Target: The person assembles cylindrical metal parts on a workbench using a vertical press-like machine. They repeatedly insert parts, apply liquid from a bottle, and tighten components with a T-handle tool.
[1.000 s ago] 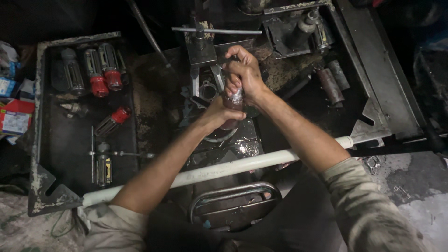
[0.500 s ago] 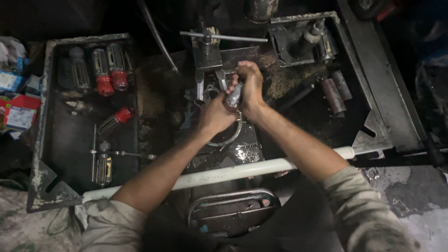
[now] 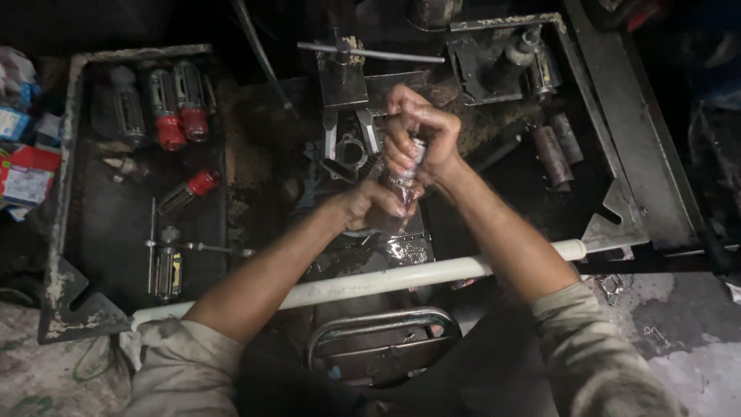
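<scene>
Item: small cylindrical metal part (image 3: 409,166), shiny, with a reddish band; its exact kind could not be told. It stood roughly upright at the centre of the dark, greasy bench (image 3: 255,147), held between both hands just in front of a metal vise-like fixture (image 3: 343,77) with a crossbar handle (image 3: 370,52).

Right hand (image 3: 421,135): clenched around the upper end of the part, fingers curled tight, knuckles upward.

Left hand (image 3: 374,207): closed around the lower end of the part, just beneath the right hand and touching it.

Left tray (image 3: 58,262): a shallow, worn metal tray holding several cylindrical parts with red caps (image 3: 179,116) laid side by side near its far end, one more red-capped part (image 3: 189,189) lying apart and tilted, and a small brass-coloured piece (image 3: 166,266) nearer the person.

Right tray (image 3: 617,216): two rusty cylinders (image 3: 557,147) lying side by side, and a dark bottle-shaped object (image 3: 513,60) at the far corner.

White pipe (image 3: 386,278): ran crosswise under both forearms, near the person.

Far left edge: coloured cardboard boxes (image 3: 27,174).
</scene>
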`<control>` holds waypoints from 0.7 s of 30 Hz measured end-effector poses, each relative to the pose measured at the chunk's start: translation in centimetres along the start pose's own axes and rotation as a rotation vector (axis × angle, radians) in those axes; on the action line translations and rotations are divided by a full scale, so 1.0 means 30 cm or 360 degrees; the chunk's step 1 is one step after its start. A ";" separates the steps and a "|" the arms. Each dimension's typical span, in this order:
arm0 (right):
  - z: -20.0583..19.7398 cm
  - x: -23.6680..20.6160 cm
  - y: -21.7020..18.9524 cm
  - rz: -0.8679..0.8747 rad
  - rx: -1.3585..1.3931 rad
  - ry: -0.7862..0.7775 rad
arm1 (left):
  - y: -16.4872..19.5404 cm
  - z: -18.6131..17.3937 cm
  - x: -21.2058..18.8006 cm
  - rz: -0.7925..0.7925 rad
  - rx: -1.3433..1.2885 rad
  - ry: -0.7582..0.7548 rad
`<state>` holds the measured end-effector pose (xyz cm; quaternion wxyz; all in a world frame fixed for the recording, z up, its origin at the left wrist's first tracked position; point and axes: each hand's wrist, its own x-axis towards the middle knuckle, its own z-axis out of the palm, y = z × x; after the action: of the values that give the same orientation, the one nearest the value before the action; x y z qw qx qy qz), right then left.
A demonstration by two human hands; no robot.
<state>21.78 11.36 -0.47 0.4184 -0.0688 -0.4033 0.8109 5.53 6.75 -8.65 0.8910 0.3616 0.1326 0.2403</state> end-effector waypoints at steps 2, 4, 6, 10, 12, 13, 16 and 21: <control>0.015 -0.002 0.006 -0.0005 0.0121 0.0103 | 0.001 -0.001 -0.014 -0.0008 0.0061 0.0069; 0.020 0.001 0.018 -0.0023 0.0078 0.0065 | 0.009 0.000 -0.026 -0.0048 0.0051 0.0117; 0.012 0.008 0.032 -0.0033 0.0049 0.0105 | 0.014 0.002 -0.035 -0.0106 -0.0055 0.0160; -0.029 0.028 0.039 -0.0050 -0.0044 0.0317 | 0.035 -0.002 -0.002 0.0085 0.0525 0.0418; -0.048 0.034 0.033 -0.0065 -0.0113 0.0373 | 0.050 -0.007 0.018 0.0111 0.0797 0.0535; -0.055 0.033 0.030 -0.0072 -0.0143 0.0380 | 0.050 -0.005 0.023 0.0116 0.0890 0.0572; -0.058 0.027 0.033 -0.0118 -0.0118 0.0332 | 0.048 -0.001 0.018 0.0110 0.0876 0.0578; -0.038 0.013 0.053 -0.0164 0.0022 -0.0006 | 0.039 0.003 -0.027 -0.0067 0.0047 -0.0060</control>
<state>21.05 11.81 -2.26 0.4593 -0.0434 -0.4016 0.7911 4.48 7.01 -7.72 0.8928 0.3762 0.1270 0.2127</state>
